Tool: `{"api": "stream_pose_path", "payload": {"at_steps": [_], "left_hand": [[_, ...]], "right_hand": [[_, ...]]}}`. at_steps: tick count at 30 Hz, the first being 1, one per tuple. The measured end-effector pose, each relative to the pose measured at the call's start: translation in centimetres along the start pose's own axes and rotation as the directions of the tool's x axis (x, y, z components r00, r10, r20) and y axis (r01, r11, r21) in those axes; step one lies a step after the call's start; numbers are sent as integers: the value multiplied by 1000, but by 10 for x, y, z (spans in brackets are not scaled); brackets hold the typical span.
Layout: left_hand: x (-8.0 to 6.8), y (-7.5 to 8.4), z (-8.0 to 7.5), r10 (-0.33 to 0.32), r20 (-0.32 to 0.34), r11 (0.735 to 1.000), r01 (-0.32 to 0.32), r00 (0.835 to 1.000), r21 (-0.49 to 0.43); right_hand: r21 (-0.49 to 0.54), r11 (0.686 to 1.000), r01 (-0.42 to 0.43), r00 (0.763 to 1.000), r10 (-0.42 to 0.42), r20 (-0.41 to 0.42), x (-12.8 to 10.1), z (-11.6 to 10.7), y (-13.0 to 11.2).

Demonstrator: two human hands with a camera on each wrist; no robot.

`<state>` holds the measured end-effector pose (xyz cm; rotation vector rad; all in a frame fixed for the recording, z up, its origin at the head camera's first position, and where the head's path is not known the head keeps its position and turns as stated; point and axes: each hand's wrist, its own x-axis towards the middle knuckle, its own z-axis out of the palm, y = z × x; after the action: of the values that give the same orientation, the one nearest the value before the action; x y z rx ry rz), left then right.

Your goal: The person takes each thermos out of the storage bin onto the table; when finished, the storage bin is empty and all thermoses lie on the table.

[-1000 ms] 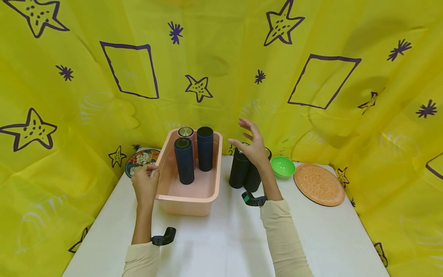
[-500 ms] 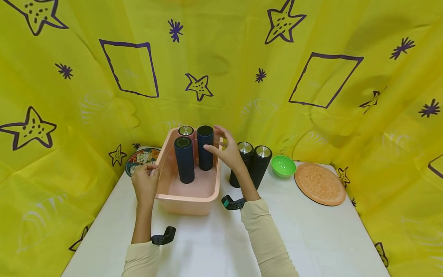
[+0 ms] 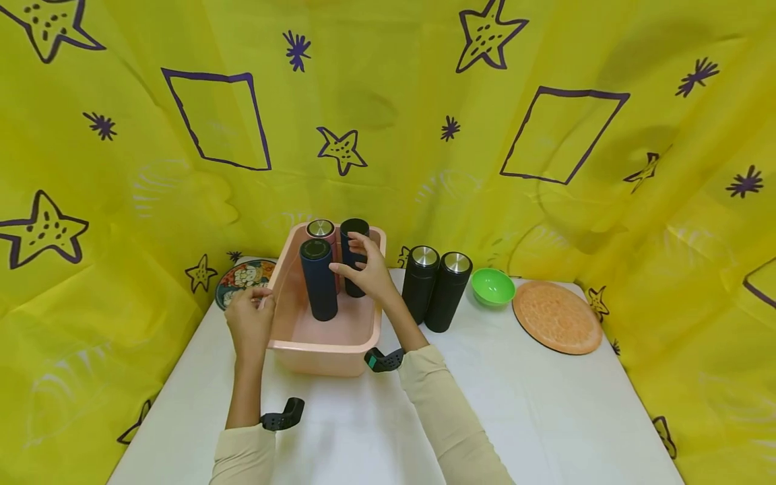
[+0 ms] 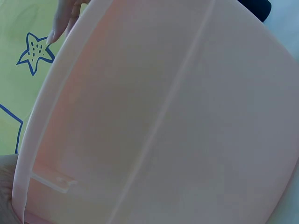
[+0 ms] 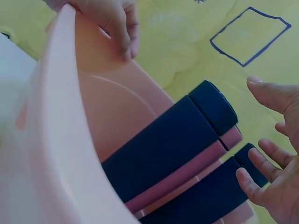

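Observation:
A pink tub point(image 3: 321, 353) stands on the white table point(image 3: 545, 417) with three upright bottles in it. My left hand point(image 3: 254, 303) grips the tub's left rim point(image 5: 46, 116), fingers point(image 5: 114, 21) curled over the edge. At the tub's back right, my right hand point(image 3: 356, 261) reaches round the dark bottle point(image 3: 351, 232) with its fingers point(image 5: 250, 182) spread, fingertips at the bottle's side point(image 5: 210, 198) and thumb apart. A dark blue bottle point(image 3: 319, 283) stands in front and a pink one point(image 3: 321, 230) behind it. The left wrist view shows only the tub's outer wall point(image 4: 163, 116).
Right of the tub stand two black bottles with silver caps point(image 3: 421, 286) point(image 3: 448, 293). Further right lie a green bowl point(image 3: 492, 286) and an orange plate point(image 3: 556, 316). A patterned plate point(image 3: 239, 279) lies left of the tub. Yellow cloth surrounds the table.
My right hand has moved left from above the two black bottles into the tub and now reaches round the dark bottle at the back. The left hand has stayed on the rim.

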<state>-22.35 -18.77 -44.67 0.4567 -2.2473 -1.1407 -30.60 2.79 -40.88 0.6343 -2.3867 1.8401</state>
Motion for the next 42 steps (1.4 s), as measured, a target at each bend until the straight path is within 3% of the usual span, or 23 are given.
{"api": "stream_pose_path", "payload": {"at_steps": [14, 25, 33, 42], "left_hand": [[-1, -1, 0, 6, 1, 1000, -6, 1000, 8], [-1, -2, 0, 7, -18, 1000, -7, 1000, 3], [-1, -2, 0, 3, -14, 1000, -3, 1000, 18], [0, -1, -1, 7, -21, 1000, -6, 1000, 14]], "right_hand": [[-62, 995, -74, 997, 75, 12, 8, 29, 0], [-146, 989, 20, 1000, -23, -13, 17, 44, 6], [-200, 980, -8, 999, 2, -33, 17, 53, 11], [-144, 987, -75, 996, 69, -47, 20, 56, 13]]}}
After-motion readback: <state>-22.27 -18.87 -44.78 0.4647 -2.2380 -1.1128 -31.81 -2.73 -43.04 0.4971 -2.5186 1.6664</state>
